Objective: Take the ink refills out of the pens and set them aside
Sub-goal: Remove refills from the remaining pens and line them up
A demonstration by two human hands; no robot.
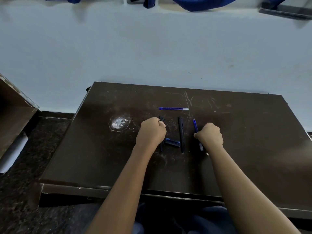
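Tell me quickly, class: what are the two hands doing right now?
Left hand: closed, gripping a black pen.
Right hand: closed, gripping a blue refill.

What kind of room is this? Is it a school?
Hard to say; maybe a plain room in a home or hostel. A scratched brown desk stands by a bare pale wall, blue cloth hangs above it, and the floor is dark and speckled.

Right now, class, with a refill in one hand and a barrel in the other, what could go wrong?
The thin refill gripped in the right hand might bend or smear ink. The loose pen parts lie close to the left hand and the whole black pen; a nudge could scatter them across the table.
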